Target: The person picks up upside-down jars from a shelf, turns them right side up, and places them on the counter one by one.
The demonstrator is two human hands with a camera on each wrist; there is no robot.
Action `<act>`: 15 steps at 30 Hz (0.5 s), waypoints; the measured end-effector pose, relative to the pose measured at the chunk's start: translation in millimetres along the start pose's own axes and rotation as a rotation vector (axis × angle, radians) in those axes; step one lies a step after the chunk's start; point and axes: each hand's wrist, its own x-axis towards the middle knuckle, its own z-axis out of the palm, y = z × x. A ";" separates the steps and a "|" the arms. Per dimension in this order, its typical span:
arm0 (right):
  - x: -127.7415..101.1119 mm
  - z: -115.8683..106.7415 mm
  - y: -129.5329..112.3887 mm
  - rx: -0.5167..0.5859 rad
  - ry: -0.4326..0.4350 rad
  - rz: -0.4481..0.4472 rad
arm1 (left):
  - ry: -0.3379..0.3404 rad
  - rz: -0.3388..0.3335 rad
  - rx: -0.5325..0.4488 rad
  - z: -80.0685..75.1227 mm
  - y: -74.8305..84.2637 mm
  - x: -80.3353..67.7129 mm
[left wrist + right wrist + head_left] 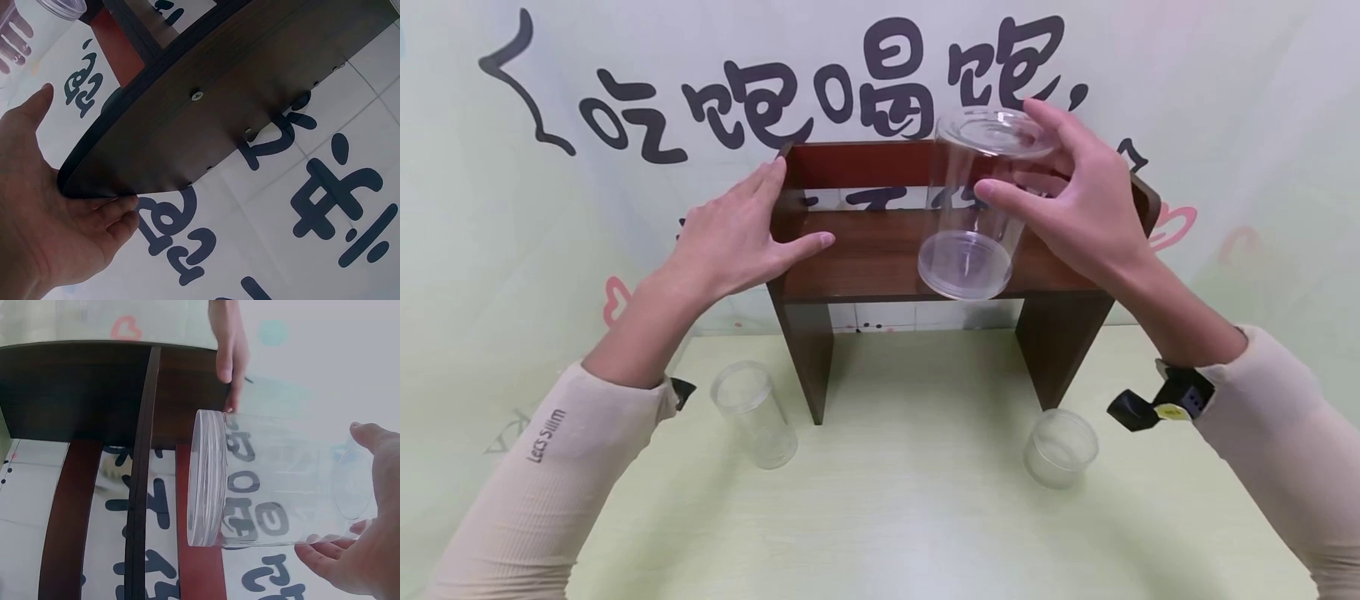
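Observation:
My right hand point(1086, 200) grips a clear plastic jar point(966, 200) near its smooth end, thumb and fingers spread around it. The jar's ribbed lid end point(207, 478) points down towards the dark brown wooden shelf point(865, 254), and in the head view it overlaps the shelf board. My left hand point(730, 229) rests against the shelf's left side panel point(206, 94). Its fingers lie along the outer face near the rounded corner, and the thumb stands away from the wood.
A tall clear jar point(760, 417) stands on the pale table point(902, 517) by the shelf's left leg. Near the right leg is a short clear tub point(1060, 450). Behind the shelf hangs a white cloth point(625, 50) printed with large dark characters.

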 end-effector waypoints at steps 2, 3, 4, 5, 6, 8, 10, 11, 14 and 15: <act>-5.9 -3.1 -1.7 0.019 0.007 -0.001 | 0.006 -0.001 -0.007 0.8 0.6 0.1; -9.0 -4.6 -2.3 0.024 0.009 0.000 | 0.009 -0.003 -0.010 1.3 0.8 0.2; -12.1 -6.0 -2.9 0.026 0.012 0.001 | 0.012 -0.005 -0.013 1.8 0.9 0.3; -15.0 -7.1 -3.5 0.030 0.012 0.003 | 0.016 -0.008 -0.014 2.3 0.9 0.3; -17.9 -8.2 -4.1 0.034 0.010 0.004 | 0.020 -0.010 -0.017 2.8 0.8 0.4; -23.9 -10.2 -4.9 0.039 0.005 0.008 | 0.031 -0.014 -0.024 3.8 0.3 0.4; -29.6 -11.7 -5.4 0.051 0.002 0.008 | 0.043 -0.015 -0.033 4.7 -0.1 0.5; -32.1 -12.2 -5.7 0.063 -0.001 0.010 | 0.052 -0.014 -0.036 5.3 -0.3 0.6; -40.5 -13.7 -5.1 0.101 -0.006 0.023 | 0.103 -0.010 -0.057 8.3 -0.4 -0.2; -43.2 -14.0 -4.7 0.115 -0.007 0.029 | 0.132 -0.001 -0.064 9.6 -0.5 -0.3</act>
